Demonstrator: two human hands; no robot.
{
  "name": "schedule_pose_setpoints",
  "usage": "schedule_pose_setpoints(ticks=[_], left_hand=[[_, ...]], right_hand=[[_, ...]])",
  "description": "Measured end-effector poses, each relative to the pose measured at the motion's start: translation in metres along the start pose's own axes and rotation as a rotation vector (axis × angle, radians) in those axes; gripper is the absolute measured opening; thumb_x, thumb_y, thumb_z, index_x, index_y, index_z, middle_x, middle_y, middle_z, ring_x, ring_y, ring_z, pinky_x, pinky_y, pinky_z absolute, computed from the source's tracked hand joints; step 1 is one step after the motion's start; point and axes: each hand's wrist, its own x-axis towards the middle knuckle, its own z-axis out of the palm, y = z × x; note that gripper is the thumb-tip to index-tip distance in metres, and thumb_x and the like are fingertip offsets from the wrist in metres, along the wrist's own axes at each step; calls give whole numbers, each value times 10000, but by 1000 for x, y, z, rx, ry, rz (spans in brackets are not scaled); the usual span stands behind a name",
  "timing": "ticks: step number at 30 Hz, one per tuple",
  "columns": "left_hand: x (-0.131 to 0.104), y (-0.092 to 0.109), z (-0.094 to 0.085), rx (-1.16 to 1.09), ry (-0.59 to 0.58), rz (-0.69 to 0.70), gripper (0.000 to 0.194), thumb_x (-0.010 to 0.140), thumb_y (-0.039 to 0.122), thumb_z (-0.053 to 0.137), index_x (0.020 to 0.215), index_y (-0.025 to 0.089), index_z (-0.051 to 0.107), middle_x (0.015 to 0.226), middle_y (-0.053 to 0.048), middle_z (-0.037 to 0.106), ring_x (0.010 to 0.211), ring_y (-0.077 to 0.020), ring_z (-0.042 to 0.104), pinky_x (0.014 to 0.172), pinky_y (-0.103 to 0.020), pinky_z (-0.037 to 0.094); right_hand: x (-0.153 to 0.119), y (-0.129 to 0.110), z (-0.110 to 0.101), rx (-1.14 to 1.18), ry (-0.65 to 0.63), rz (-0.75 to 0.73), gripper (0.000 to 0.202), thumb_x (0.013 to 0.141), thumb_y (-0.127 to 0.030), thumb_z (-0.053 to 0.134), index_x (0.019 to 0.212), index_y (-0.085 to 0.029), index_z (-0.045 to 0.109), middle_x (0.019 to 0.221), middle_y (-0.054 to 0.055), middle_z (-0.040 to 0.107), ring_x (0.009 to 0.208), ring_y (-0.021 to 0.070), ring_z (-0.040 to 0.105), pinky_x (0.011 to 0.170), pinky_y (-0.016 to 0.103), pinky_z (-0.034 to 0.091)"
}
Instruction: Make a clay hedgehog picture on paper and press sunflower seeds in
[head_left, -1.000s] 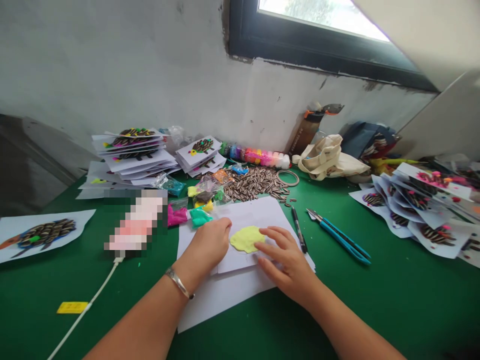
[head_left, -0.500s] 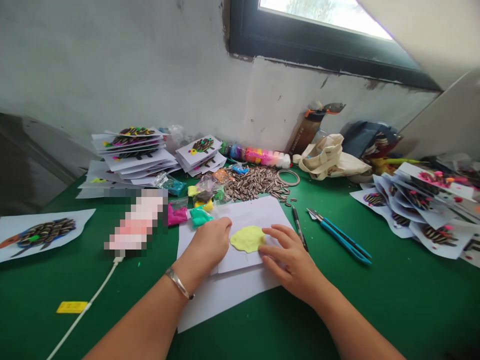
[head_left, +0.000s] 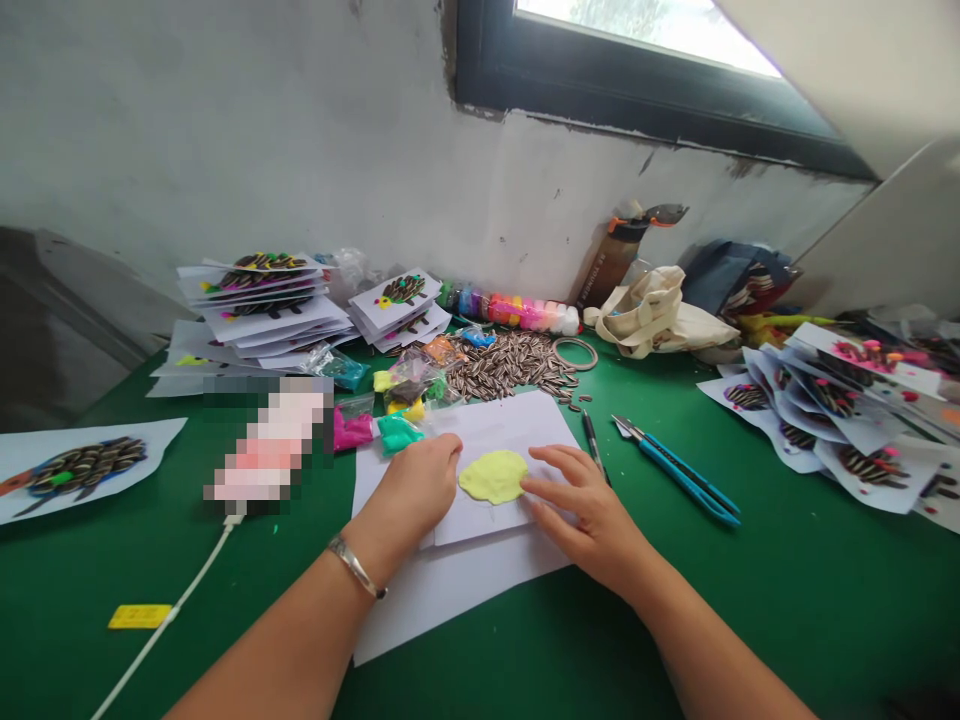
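Observation:
A flat yellow clay shape [head_left: 493, 477] lies on white paper [head_left: 465, 590] in front of me. My left hand [head_left: 421, 480] rests curled on the paper at the clay's left side; its fingers are folded, and what they hold, if anything, is hidden. My right hand [head_left: 581, 500] has its fingers spread at the clay's right edge, with a fingertip touching or very near it. Bags of pink clay [head_left: 352, 426] and green clay [head_left: 400, 430] lie just beyond my left hand. A pen [head_left: 594, 440] lies right of the paper.
Blue-handled tweezers [head_left: 686, 475] lie at the right. Sunflower seeds [head_left: 514, 365] and a tape ring [head_left: 575, 354] are at the back. Stacked seed pictures stand left [head_left: 270, 320] and right [head_left: 832, 400]. A white cable [head_left: 202, 560] crosses the left side. A bottle [head_left: 613, 262] stands behind.
The fingers of my right hand have shifted slightly at the clay's right edge, leaving more of that edge visible. My left hand looks unchanged. The view has moved slightly.

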Motion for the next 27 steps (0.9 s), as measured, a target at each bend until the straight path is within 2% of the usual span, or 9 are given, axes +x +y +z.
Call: schedule_pose_setpoints(ticks=[5, 7, 13, 19, 27], left_hand=[[0, 0, 0, 1, 9, 5, 290, 937, 215, 360, 1002, 193, 642, 982, -85, 722, 907, -241, 654, 705, -306, 406], [1, -1, 0, -2, 8, 4, 289, 936, 215, 363, 1009, 192, 641, 998, -86, 720, 920, -240, 653, 710, -303, 407], [1, 0, 0, -9, 10, 11, 289, 937, 209, 363, 1008, 182, 642, 999, -93, 717, 929, -245, 651, 727, -307, 414], [-3, 3, -3, -10, 23, 32, 269, 935, 203, 370, 919, 186, 638, 929, -84, 720, 852, -233, 656, 695, -300, 408], [-1, 3, -3, 1, 16, 4, 273, 941, 213, 368, 948, 191, 641, 934, -85, 721, 860, -237, 657, 688, -302, 407]], right_hand=[[1, -2, 0, -13, -95, -14, 226, 868, -214, 557, 996, -286, 728, 1294, 61, 555, 1241, 283, 418, 1005, 494, 427], [1, -2, 0, -14, -85, -11, 225, 873, -220, 552, 1004, -282, 725, 1307, 64, 545, 1245, 283, 414, 1005, 495, 426], [0, -15, 8, -69, -17, -65, 338, 869, -282, 576, 1202, -268, 634, 1414, 98, 442, 1290, 306, 373, 1048, 539, 368], [6, -33, 13, -123, -109, -86, 337, 852, -338, 610, 1185, -297, 631, 1427, 102, 418, 1302, 347, 340, 1048, 610, 318], [6, -34, 15, -94, -165, -59, 304, 847, -358, 618, 1143, -294, 646, 1407, 86, 443, 1324, 342, 319, 1062, 596, 311]])
